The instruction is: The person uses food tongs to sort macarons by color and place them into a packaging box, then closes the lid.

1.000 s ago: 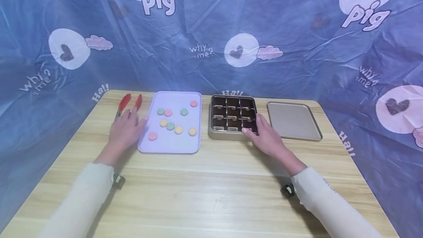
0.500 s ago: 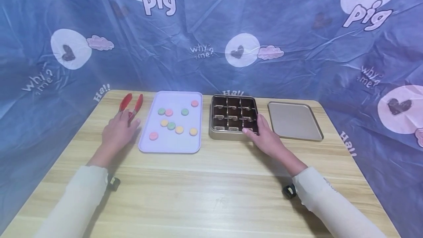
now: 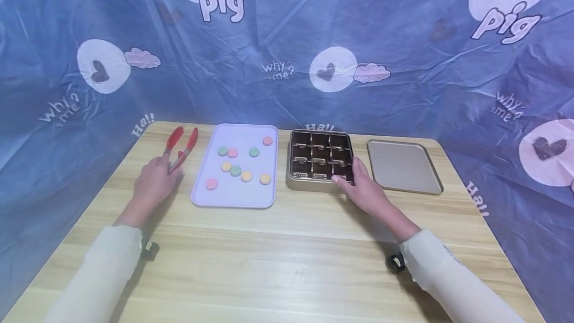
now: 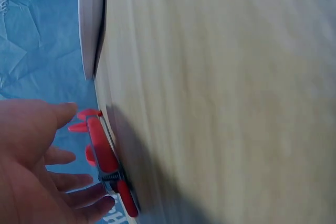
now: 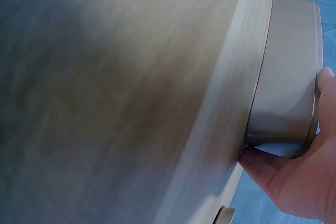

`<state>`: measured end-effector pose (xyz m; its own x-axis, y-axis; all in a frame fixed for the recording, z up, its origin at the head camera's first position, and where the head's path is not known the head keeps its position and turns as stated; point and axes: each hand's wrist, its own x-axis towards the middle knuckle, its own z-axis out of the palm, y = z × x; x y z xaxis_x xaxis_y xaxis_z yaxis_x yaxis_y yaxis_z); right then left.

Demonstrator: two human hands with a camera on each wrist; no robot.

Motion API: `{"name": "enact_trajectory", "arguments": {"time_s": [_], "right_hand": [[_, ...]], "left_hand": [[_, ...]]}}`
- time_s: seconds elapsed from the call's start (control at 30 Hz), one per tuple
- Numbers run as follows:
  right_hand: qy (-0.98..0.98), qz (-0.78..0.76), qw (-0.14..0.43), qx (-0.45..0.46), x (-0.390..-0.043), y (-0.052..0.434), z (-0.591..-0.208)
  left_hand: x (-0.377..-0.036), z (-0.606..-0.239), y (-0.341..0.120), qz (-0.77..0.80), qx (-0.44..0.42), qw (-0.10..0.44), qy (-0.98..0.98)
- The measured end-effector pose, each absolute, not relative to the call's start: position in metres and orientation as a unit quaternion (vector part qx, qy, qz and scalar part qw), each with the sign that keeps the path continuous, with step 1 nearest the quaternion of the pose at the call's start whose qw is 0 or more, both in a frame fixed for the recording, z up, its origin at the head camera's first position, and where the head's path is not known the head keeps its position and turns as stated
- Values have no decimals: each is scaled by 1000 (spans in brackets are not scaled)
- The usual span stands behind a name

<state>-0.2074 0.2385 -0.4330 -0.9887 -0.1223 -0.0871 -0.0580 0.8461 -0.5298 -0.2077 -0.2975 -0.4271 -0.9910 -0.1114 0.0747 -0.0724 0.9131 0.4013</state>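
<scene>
Right hand (image 3: 365,191): laid on the near right corner of the tin (image 3: 319,161); thumb on the near wall, fingers over the rim, so the corner is gripped lightly (the right wrist view (image 5: 286,66) shows thumb and finger either side of the wall).
Left hand (image 3: 154,186): at the hinge end of the tongs (image 3: 179,148); fingers seen relaxed and fairly straight in the left wrist view (image 4: 31,161), touching the tongs (image 4: 107,166) near the spring, not yet closed round them.
Tongs, handling: judged light and springy, metal arms with red tips; best taken mid-arm, above the hinge, so the tips can be squeezed. Lying flat on the table (image 3: 287,258), just left of the tray (image 3: 233,201).
Sweets, handling: small round discs, judged light and likely brittle or slippery; a gentle pinch across the flat faces is called for.
Tin, handling: stiff metal, low walls, likely to slide on wood unless steadied.
Counts: sweets on tray, nine; tin compartments, nine, all looking empty; tongs, one; tray, one; lid (image 3: 403,166), one, right of the tin.
</scene>
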Motion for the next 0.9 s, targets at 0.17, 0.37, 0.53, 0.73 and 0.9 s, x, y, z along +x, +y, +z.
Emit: {"name": "enact_trajectory", "arguments": {"time_s": [0.17, 0.37, 0.53, 0.73, 0.9], "right_hand": [[959, -272, 60, -46, -207, 239, -432], [959, -272, 59, -46, -206, 239, -431], [959, -273, 59, -46, -207, 239, -432], [958, -277, 60, -45, -206, 239, -432], [957, -281, 59, -45, -206, 238, -433]], "left_hand": [[-206, -428, -307, -200, 50, 29, -978], [-206, -430, -315, -187, 56, 19, -981], [-205, -431, -317, -181, 62, 9, -982], [-205, -432, -319, -178, 58, 11, -982], [-206, -434, -320, -178, 64, 9, -982]]}}
